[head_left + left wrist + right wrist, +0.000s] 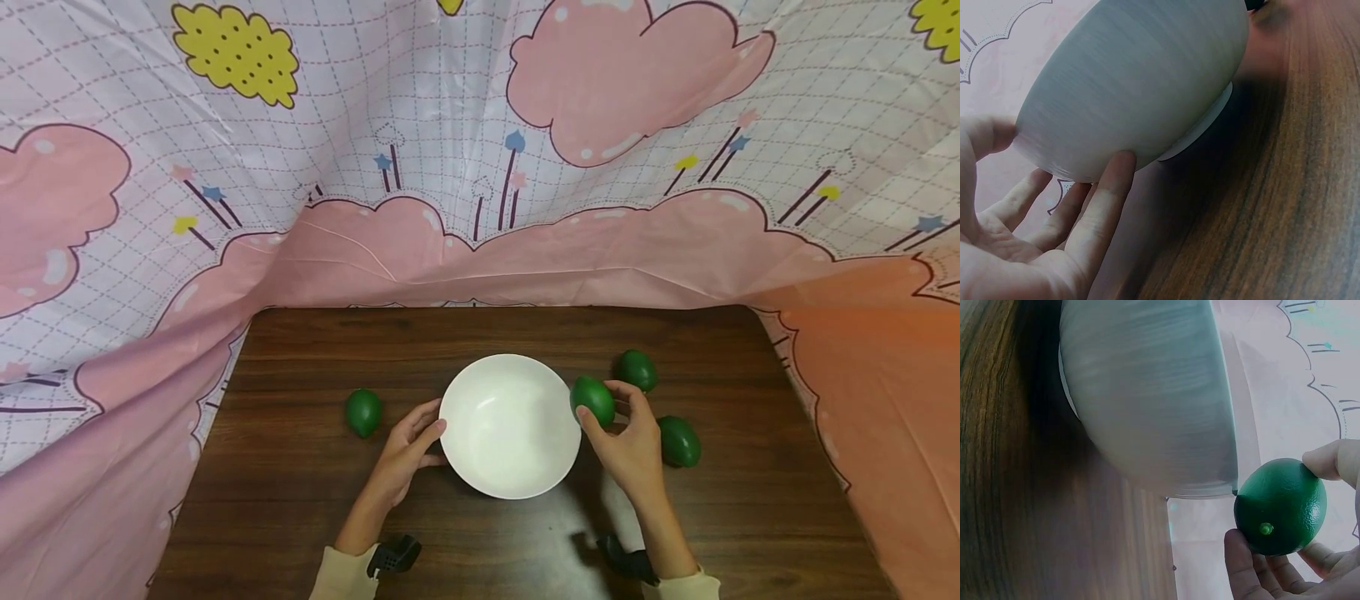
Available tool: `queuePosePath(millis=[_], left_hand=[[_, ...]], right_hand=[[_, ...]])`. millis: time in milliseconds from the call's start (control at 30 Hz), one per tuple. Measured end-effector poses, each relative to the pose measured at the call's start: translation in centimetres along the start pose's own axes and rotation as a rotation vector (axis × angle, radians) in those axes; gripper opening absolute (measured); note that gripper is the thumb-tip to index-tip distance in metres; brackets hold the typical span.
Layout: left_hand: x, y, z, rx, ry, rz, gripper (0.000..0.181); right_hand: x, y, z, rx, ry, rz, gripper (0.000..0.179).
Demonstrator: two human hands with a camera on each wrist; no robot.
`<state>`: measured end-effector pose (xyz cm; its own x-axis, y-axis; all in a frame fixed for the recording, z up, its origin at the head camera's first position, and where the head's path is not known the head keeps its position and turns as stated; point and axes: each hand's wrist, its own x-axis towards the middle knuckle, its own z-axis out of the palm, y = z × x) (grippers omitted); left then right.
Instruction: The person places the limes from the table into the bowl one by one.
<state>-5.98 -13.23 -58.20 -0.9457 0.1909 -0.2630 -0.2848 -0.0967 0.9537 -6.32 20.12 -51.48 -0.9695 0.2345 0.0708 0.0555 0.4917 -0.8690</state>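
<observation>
A white bowl (510, 433) stands on the wooden table, and no contents show in it. My left hand (407, 450) holds its left side, thumb at the rim and fingers against the outer wall (1135, 81). In my right hand (632, 437) a green lime (591, 398) is pinched between thumb and fingers, at the bowl's right rim. The right wrist view shows this lime (1282, 509) level with the rim, a small stem nub facing the camera.
One lime (363, 412) lies left of the bowl. Two more, a farther lime (637, 370) and a nearer lime (679, 442), lie close to my right hand. Patterned pink and white cloth (480, 275) hangs behind the table (300, 500) and along its sides.
</observation>
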Motion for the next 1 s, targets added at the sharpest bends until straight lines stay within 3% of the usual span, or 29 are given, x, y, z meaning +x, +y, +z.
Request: queuePosePath(millis=[600, 1000], left_hand=[[-0.06, -0.18, 0.09, -0.023, 0.025, -0.032, 0.050], [-0.03, 0.06, 0.16, -0.034, 0.025, -0.019, 0.047]], right_hand=[[-0.11, -0.33, 0.47, -0.006, 0.009, -0.080, 0.057], [-0.08, -0.89, 0.81, -0.018, -0.003, -0.120, 0.058]])
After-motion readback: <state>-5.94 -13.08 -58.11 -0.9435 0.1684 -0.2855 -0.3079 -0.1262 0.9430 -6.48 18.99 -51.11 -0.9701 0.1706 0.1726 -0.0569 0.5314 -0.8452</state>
